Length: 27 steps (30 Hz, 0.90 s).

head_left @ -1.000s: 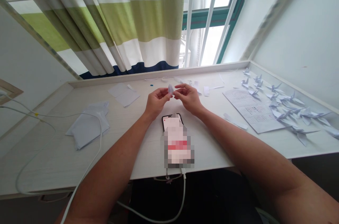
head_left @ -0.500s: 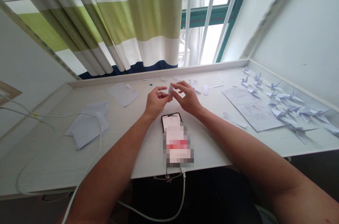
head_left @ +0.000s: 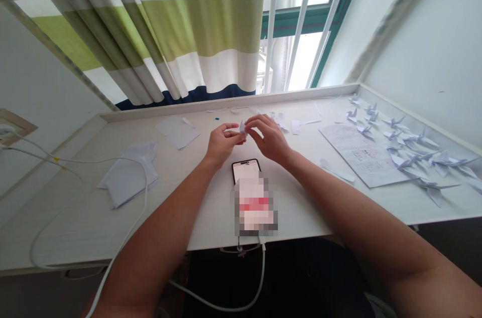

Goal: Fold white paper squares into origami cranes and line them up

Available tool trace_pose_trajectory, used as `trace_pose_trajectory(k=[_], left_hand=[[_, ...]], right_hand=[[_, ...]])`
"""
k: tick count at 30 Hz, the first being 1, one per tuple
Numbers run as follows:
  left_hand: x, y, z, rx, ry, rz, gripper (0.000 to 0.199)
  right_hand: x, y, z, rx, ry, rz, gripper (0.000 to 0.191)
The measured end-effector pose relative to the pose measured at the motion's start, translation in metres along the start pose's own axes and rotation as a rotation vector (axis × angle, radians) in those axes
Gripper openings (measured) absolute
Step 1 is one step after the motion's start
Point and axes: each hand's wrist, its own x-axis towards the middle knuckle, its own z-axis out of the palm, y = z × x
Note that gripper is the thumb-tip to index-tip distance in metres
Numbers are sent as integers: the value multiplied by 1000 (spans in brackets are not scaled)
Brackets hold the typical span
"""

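A small piece of folded white paper (head_left: 242, 127) is held upright between my two hands above the middle of the desk. My left hand (head_left: 222, 143) pinches its lower edge between thumb and fingers. From the other side, my right hand (head_left: 266, 133) grips it with thumb and bent fingertips, which hide part of it. Below the hands a phone (head_left: 248, 172) lies on the desk, its screen lit and partly blurred out. Several folded paper cranes (head_left: 404, 160) stand in a group at the right.
A printed sheet (head_left: 354, 155) lies beside the cranes. White paper stacks (head_left: 130, 177) and loose sheets (head_left: 178, 132) are at the left. Paper strips (head_left: 337, 170) lie right of my forearm. A white cable (head_left: 146, 192) crosses the left side; another runs from the phone over the desk edge.
The camera view has shifted slightly. My right hand's fingers have curled a little more around the folded paper; my left hand keeps its pinch.
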Motion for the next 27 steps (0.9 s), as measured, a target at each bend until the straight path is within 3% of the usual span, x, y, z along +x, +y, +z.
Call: trace_pose_trajectory(k=[5, 8, 13, 16, 21, 27], left_hand=[[2, 7, -3, -42, 55, 1, 55], [2, 7, -4, -9, 41, 39, 55], [2, 2, -3, 21, -48, 110, 53], [2, 1, -2, 16, -56, 136, 50], [1, 4, -2, 8, -72, 145, 50], [0, 6, -5, -19, -163, 43, 50]], right_hand=[[-1, -3, -1, -23, -110, -17, 13], [0, -7, -2, 31, -109, 16, 8], [0, -14, 1, 256, 40, 319, 12], [-2, -14, 4, 357, 71, 420, 19], [-5, -5, 3, 485, 49, 526, 39], [-8, 0, 6, 624, -60, 598, 41]])
